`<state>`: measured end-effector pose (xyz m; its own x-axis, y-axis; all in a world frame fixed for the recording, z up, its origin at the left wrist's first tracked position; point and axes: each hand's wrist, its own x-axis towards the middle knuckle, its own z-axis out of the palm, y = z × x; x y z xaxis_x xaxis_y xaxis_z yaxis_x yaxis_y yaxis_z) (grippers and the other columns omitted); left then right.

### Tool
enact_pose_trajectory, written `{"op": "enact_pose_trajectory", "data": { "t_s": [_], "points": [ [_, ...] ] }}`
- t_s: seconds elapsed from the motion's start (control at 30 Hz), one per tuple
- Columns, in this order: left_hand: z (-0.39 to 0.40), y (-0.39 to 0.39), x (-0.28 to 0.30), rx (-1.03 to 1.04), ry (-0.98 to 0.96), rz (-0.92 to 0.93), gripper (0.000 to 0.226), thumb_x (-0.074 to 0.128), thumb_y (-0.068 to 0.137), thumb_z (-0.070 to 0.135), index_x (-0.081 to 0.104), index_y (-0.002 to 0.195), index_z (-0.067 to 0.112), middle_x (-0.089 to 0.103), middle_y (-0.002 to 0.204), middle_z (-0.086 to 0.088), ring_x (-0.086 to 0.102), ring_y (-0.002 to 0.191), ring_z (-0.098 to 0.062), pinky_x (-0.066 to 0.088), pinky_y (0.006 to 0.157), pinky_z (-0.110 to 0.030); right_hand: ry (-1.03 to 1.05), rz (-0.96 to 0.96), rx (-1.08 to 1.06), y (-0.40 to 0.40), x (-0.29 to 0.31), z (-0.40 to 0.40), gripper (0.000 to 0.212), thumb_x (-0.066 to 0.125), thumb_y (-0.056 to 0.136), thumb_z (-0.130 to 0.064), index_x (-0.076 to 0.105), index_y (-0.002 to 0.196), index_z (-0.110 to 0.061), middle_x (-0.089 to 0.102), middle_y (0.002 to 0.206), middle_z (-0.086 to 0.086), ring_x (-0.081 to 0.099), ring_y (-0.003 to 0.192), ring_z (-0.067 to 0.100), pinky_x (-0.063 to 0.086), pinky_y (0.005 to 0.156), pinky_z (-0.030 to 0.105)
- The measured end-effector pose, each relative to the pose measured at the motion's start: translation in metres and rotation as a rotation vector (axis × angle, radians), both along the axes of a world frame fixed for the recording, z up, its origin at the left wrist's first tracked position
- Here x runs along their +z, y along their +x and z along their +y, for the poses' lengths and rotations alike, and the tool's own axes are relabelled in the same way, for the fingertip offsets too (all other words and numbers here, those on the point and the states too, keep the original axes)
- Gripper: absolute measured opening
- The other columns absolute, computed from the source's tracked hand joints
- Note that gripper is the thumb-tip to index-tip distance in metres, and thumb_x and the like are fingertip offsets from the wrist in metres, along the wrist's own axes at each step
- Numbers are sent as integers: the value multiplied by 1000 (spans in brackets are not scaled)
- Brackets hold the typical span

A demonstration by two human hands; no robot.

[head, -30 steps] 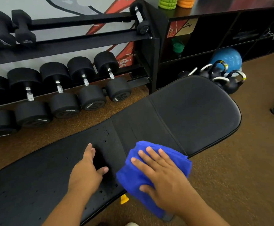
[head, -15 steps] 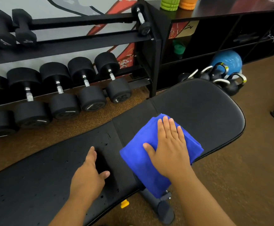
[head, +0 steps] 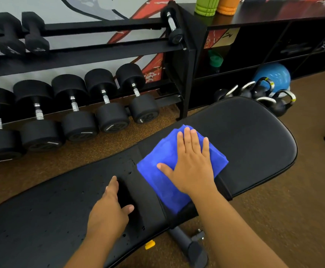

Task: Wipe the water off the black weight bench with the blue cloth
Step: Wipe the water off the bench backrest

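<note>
The black weight bench runs from lower left to right across the view. A folded blue cloth lies on its middle section, just right of the seam. My right hand presses flat on the cloth with straight, spread fingers. My left hand rests flat on the bench to the left of the cloth, fingers straight. Water droplets speckle the left pad around and beyond the left hand. The right pad looks dry.
A dumbbell rack with several black dumbbells stands behind the bench. Kettlebells and a blue ball sit by the black shelving at the right. The bench's leg and a yellow knob stick out below the near edge.
My right hand has pushed the blue cloth away from me, from the near edge of the bench up across the middle section. The left hand has stayed put.
</note>
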<state>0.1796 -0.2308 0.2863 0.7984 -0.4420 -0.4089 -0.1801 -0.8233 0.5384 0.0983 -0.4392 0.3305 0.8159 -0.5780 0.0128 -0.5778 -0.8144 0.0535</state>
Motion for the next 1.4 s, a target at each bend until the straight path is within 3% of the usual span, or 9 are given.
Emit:
{"op": "enact_pose_trajectory", "data": {
  "t_s": [0.3, 0.5, 0.67, 0.77, 0.83, 0.93, 1.07, 1.2, 1.4],
  "points": [
    [2, -1, -3, 18, -22, 7, 96, 68, 84, 28, -1, 151, 35, 30, 154, 11, 47, 130, -19, 47, 91, -32, -42, 150, 162, 73, -13, 19, 109, 17, 77, -88, -4, 155, -15, -11, 161, 20, -17, 147, 36, -9, 115, 59],
    [10, -6, 3, 166, -189, -21, 70, 49, 86, 6, 23, 146, 34, 50, 140, 10, 60, 100, -20, 47, 76, -33, 2, 128, 292, 52, -26, 50, 90, 22, 89, -75, -7, 155, -21, -18, 160, 15, -22, 146, 31, -13, 115, 55],
    [11, -7, 7, 208, -214, -113, 57, 43, 88, 1, 42, 138, 27, 33, 153, 3, 40, 134, -19, 40, 99, -34, 81, 91, 430, -1, -36, 72, 73, 24, 96, -60, 7, 155, -21, -3, 163, 9, -9, 149, 27, -12, 117, 50],
    [13, 2, 4, 171, -195, -94, 55, 42, 90, 5, 41, 138, 32, 52, 135, 0, 58, 104, -24, 48, 82, -33, -10, 69, 336, -16, -29, 54, 72, 18, 92, -59, 22, 153, -22, 16, 162, 8, 8, 150, 26, -4, 115, 53],
    [15, 7, 0, 141, -181, -83, 53, 42, 92, 9, 39, 139, 33, 57, 128, -1, 59, 93, -23, 48, 74, -32, -43, 111, 232, -7, -21, 40, 75, 4, 89, -60, 8, 155, -24, 1, 163, 8, -6, 150, 27, -13, 114, 56],
    [19, 6, -3, 141, -182, -71, 48, 42, 95, 13, 40, 140, 30, 54, 134, -3, 55, 110, -25, 43, 85, -30, -42, 128, 140, 17, -20, 46, 75, 11, 94, -63, -4, 155, -23, -13, 162, 12, -17, 148, 29, -17, 113, 60],
    [23, 1, -3, 185, -267, -19, 44, 41, 97, 14, 43, 139, 26, 50, 141, -1, 47, 126, -22, 35, 95, -27, 11, 159, 284, 20, -30, 84, 75, 20, 97, -60, -5, 155, -20, -17, 161, 14, -20, 147, 31, -15, 114, 57],
    [28, -5, -3, 167, -323, -12, 44, 41, 99, 14, 40, 141, 24, 47, 144, -1, 44, 131, -20, 33, 105, -31, 74, 131, 458, -28, -43, 115, 67, 25, 99, -54, 16, 155, -20, 5, 163, 11, -2, 150, 27, -10, 117, 53],
    [30, -3, -7, 139, -321, 4, 45, 40, 100, 17, 37, 144, 26, 43, 147, 2, 43, 131, -20, 32, 101, -29, 12, -36, 312, -87, -40, 87, 59, 37, 96, -51, 40, 147, -22, 31, 158, 2, 20, 148, 20, 7, 118, 50]
  ]
}}
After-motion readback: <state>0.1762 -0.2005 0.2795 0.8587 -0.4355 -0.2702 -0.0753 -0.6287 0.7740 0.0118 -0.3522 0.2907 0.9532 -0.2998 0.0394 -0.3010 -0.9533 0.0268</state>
